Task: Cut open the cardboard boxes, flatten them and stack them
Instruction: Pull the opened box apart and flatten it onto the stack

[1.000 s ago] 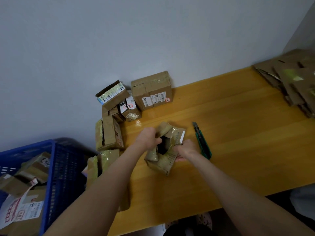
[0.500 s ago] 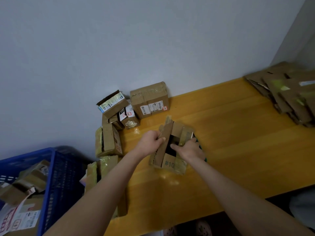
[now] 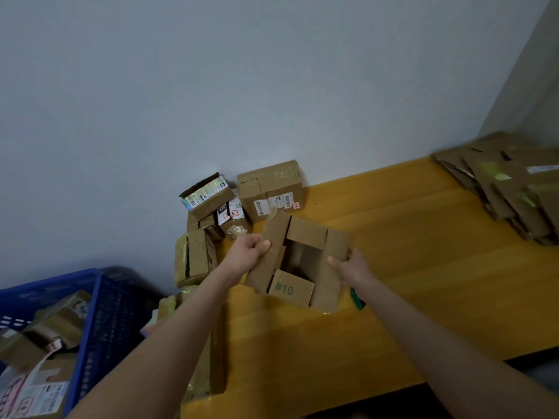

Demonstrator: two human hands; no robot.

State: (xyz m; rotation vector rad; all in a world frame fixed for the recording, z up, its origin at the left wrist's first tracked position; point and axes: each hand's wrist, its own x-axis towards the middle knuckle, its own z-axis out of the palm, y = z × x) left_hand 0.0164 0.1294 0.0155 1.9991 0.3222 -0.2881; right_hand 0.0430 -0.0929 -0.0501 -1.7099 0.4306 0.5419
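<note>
Over the wooden table (image 3: pixel 408 267), the left hand (image 3: pixel 245 258) and right hand (image 3: pixel 352 267) each pinch a side flap of the opened "#10" cardboard box (image 3: pixel 298 264), thumbs on top

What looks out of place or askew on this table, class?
The green utility knife lies loose on the table, mostly hidden under the right arm beside the opened #10 box, easy to knock. At the left edge, small boxes are heaped askew against the wall.
</note>
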